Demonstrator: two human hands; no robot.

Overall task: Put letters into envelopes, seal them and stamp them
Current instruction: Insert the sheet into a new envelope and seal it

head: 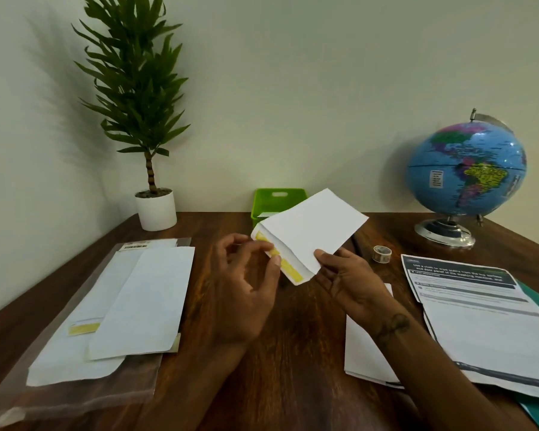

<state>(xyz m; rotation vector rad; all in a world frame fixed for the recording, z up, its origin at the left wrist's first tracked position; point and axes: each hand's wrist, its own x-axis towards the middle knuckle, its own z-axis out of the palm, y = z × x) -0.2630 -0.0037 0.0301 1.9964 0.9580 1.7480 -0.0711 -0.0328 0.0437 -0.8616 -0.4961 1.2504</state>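
While both hands [246, 284] pinch envelope [308, 234], tabletop [293, 353] open

On the printed sheet [467, 293] at the right of the frame, you can partly read an upside-facing heading: "Use a cloth to wipe...", then "...door panel of the washing machine"; the rest blurs. The barcode label [135, 246] at centre left and the white sticker on the globe [465, 169] carry print too small to read.

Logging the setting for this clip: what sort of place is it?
Probably a home or office desk: a wooden table against a plain wall, with a globe, a potted plant and printed sheets.
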